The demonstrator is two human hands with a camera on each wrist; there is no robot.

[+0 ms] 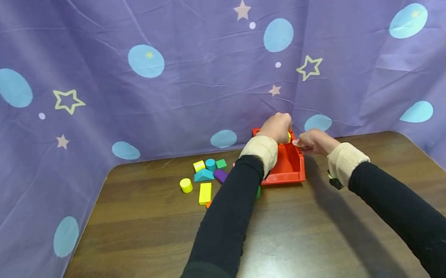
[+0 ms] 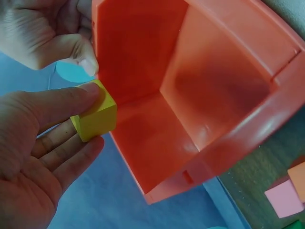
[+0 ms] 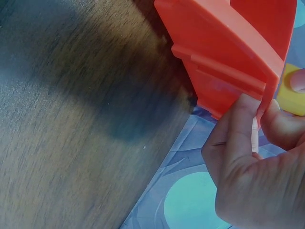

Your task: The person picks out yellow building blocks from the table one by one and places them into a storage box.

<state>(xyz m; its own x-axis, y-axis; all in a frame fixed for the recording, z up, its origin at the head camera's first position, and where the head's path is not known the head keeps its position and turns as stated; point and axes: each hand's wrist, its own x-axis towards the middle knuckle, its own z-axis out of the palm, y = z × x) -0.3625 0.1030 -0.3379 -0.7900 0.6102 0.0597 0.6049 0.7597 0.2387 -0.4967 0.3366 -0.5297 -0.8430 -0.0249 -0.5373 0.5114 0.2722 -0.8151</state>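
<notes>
A red plastic bin [image 1: 286, 168] stands near the back of the table, its inside bare in the left wrist view. My left hand [image 1: 276, 127] pinches a yellow block [image 2: 98, 114] between thumb and fingers, right at the bin's side edge. On the bin's right, my right hand [image 1: 314, 141] grips the rim, thumb on one face and curled fingers [image 3: 240, 117] on the other. The yellow block also shows close to the right thumb in the right wrist view.
Left of the bin lie several loose blocks: a yellow cylinder [image 1: 186, 185], a blue triangle [image 1: 204, 175], a purple block [image 1: 220, 175] and a yellow rectangular block [image 1: 205, 193]. The left forearm covers part of the group. A purple curtain [image 1: 209, 107] hangs behind the table.
</notes>
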